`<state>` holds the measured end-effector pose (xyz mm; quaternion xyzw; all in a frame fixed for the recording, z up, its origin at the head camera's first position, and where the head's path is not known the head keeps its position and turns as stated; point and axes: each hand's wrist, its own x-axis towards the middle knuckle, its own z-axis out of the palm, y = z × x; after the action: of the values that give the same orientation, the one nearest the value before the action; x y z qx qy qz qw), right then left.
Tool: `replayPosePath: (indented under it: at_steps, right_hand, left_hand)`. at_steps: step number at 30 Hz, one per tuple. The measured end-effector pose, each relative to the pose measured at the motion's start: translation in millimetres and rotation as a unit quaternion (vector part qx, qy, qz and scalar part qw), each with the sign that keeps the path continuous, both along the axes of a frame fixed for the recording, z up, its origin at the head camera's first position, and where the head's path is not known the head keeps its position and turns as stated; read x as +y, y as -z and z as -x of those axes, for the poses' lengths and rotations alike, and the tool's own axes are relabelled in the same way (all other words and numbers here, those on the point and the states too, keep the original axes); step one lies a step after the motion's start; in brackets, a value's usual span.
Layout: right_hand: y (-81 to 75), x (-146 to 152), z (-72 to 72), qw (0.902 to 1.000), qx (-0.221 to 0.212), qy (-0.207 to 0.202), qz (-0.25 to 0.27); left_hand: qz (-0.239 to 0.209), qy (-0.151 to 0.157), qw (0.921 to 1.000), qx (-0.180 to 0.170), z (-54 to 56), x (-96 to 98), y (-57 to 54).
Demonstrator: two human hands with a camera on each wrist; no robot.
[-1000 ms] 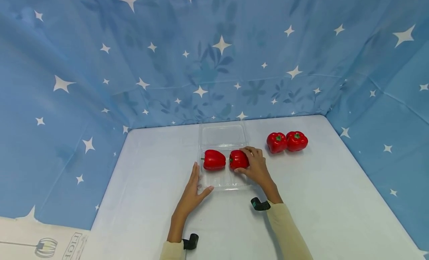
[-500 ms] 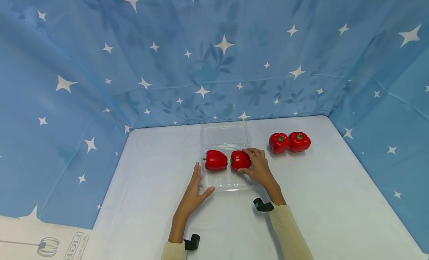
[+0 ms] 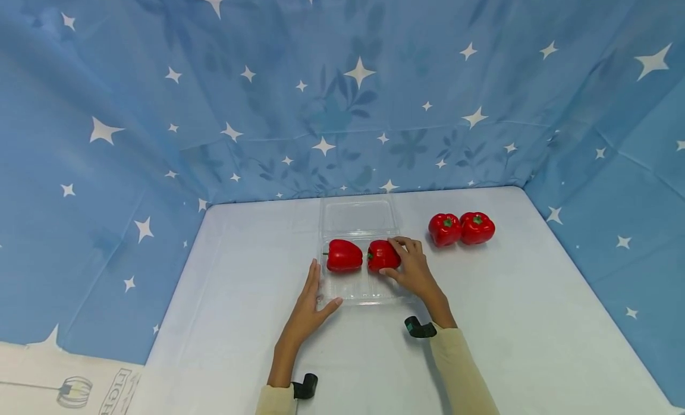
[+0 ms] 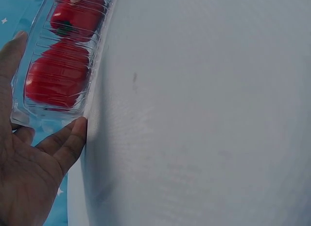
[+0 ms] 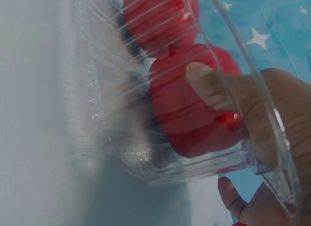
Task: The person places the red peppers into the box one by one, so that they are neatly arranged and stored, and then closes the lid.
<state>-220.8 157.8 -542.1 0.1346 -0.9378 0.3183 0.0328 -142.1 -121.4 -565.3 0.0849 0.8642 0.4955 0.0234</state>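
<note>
A clear plastic clamshell container (image 3: 360, 292) stands on the table with its lid (image 3: 357, 216) folded back. Inside it, one red bell pepper (image 3: 343, 256) lies on its side at the left. My right hand (image 3: 414, 273) holds a second red bell pepper (image 3: 381, 256) in the right part of the container. In the right wrist view its thumb (image 5: 206, 82) presses that pepper behind the clear wall. My left hand (image 3: 306, 314) rests at the container's left side with straight fingers, thumb spread toward the front edge. In the left wrist view the fingertips (image 4: 80, 126) touch the container's end.
Two more red bell peppers (image 3: 445, 229) (image 3: 477, 228) stand side by side at the back right of the white table (image 3: 235, 296). A blue curtain (image 3: 278, 106) with white stars encloses the back and sides. A printed cloth (image 3: 53, 379) shows at the lower left.
Both hands stay almost in place, and the right hand keeps hold of the pepper in the container. The whole head view has shifted slightly.
</note>
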Motion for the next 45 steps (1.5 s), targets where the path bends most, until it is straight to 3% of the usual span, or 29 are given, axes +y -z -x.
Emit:
replayPosePath:
  at_steps: [19,34,45]
  right_hand:
    - [-2.0,0.2,0.7,0.9999,-0.009,-0.008,-0.011]
    - [-3.2,-0.4,-1.3,0.9995,-0.021,-0.016,0.014]
    - [0.1,1.2,0.5,0.9994,-0.018,-0.017,0.023]
  left_hand:
    - [0.002,0.003,1.0000,-0.001,0.8,-0.5,1.7]
    - [0.005,0.003,0.9999,0.013,1.6,-0.5,1.3]
    - [0.011,-0.003,0.9999,0.005,1.2,0.2,4.3]
